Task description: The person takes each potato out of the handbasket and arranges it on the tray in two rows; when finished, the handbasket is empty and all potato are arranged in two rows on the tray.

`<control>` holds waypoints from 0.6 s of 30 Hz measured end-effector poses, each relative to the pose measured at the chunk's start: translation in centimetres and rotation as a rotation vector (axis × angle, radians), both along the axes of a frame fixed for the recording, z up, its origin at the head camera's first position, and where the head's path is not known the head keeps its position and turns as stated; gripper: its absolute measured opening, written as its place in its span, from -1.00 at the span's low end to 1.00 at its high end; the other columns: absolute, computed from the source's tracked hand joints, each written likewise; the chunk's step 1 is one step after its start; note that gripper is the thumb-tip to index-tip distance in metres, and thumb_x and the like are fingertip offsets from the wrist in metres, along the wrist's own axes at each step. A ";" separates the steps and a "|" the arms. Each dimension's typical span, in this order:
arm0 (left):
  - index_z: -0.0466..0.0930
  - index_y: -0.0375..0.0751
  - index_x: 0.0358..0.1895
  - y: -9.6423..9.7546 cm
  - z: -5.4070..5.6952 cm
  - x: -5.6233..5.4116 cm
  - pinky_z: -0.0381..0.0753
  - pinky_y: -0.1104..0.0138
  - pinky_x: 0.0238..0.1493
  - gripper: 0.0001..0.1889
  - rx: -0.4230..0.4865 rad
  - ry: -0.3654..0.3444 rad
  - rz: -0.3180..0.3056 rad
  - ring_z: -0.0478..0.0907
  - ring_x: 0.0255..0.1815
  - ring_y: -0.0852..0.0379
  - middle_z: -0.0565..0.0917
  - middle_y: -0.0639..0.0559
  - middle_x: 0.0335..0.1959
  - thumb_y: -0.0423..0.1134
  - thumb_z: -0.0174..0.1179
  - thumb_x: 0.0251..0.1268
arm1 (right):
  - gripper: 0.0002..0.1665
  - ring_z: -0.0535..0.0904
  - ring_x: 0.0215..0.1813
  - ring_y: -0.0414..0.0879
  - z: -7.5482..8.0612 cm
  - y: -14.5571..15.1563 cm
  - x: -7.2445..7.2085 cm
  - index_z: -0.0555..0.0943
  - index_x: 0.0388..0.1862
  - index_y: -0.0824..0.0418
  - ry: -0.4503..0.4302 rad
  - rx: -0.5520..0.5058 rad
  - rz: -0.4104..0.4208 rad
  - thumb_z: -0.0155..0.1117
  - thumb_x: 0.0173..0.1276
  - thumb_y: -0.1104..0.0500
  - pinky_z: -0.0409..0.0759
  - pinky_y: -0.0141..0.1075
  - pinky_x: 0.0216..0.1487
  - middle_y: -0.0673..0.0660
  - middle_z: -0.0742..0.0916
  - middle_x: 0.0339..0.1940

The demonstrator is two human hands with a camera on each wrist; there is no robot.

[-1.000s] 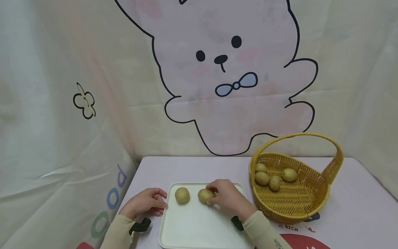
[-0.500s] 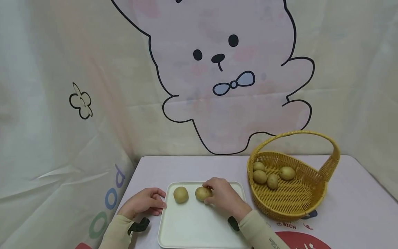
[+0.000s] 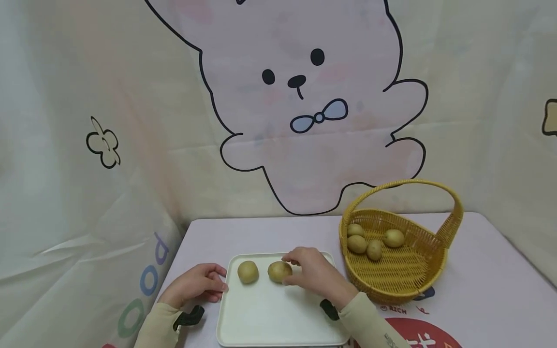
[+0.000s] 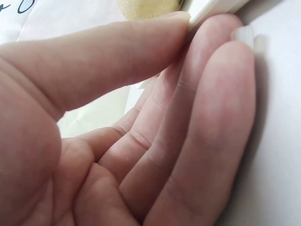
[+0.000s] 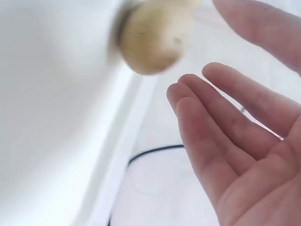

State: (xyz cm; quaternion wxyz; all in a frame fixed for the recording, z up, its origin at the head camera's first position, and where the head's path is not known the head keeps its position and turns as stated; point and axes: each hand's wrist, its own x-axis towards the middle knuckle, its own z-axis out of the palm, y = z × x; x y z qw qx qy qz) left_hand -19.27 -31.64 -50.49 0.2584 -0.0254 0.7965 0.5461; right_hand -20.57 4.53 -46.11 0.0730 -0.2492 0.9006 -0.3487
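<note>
Two yellow-brown potatoes sit near the back of a white rectangular tray (image 3: 270,321): the left potato (image 3: 248,272) and the right potato (image 3: 279,272). My right hand (image 3: 316,275) is just right of the right potato, fingers and thumb spread apart. In the right wrist view a gap shows between the fingers and this potato (image 5: 153,40), and the hand holds nothing. My left hand (image 3: 191,285) holds the tray's left edge, its thumb (image 4: 117,56) against the rim and the other fingers along the outside.
A yellow wicker basket (image 3: 402,290) with a tall arched handle stands right of the tray, several potatoes (image 3: 357,244) at its left and back. A printed cloth covers the table (image 3: 261,232). Behind hangs a curtain (image 3: 478,135) with a cartoon animal.
My right hand has let go of the right potato, and its fingers have opened away from it. The left hand stays at the tray's edge. The head view has shifted slightly right.
</note>
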 end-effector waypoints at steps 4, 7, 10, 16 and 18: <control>0.55 -0.37 0.21 0.0 0.0 0.0 0.81 0.31 -0.26 -0.52 0.000 0.002 -0.008 0.72 -0.38 0.14 0.69 -0.05 -0.35 -0.29 0.50 0.32 | -0.47 0.71 0.06 0.00 1.7 3.0 1.4 0.79 0.14 0.19 0.011 0.015 -0.010 0.70 0.23 0.03 0.71 -0.06 0.08 0.07 0.84 0.02; 0.53 -0.39 0.22 -0.1 0.0 0.0 0.80 0.32 -0.26 -0.51 0.006 0.001 -0.012 0.72 -0.37 0.15 0.69 -0.05 -0.35 -0.30 0.50 0.32 | -0.50 0.70 0.01 -0.12 2.9 6.2 2.4 0.80 0.11 0.13 0.030 0.046 -0.019 0.70 0.23 0.00 0.74 -0.16 0.04 -0.03 0.83 -0.02; 0.53 -0.39 0.24 -0.3 0.0 0.1 0.81 0.32 -0.26 -0.50 0.011 0.000 -0.014 0.72 -0.36 0.15 0.68 -0.04 -0.33 -0.30 0.48 0.34 | -0.51 0.71 -0.01 -0.18 4.0 9.6 3.0 0.80 0.11 0.10 0.044 0.074 -0.027 0.69 0.25 -0.03 0.77 -0.21 0.03 -0.08 0.84 -0.02; 0.52 -0.38 0.24 -0.4 -0.3 0.1 0.81 0.31 -0.25 -0.50 0.022 -0.012 -0.020 0.72 -0.36 0.14 0.68 -0.04 -0.34 -0.29 0.49 0.34 | -0.54 0.74 -0.01 -0.19 5.3 16.4 2.8 0.81 0.07 0.03 0.114 0.130 -0.082 0.66 0.28 -0.12 0.79 -0.23 0.01 -0.12 0.84 -0.04; 0.52 -0.39 0.24 -0.3 -0.4 0.0 0.81 0.30 -0.25 -0.50 0.029 -0.010 -0.024 0.72 -0.36 0.14 0.68 -0.04 -0.34 -0.30 0.49 0.34 | -0.57 0.73 -0.02 -0.18 5.7 18.3 2.2 0.81 0.06 -0.02 0.118 0.147 -0.120 0.66 0.28 -0.13 0.79 -0.23 0.00 -0.13 0.83 -0.05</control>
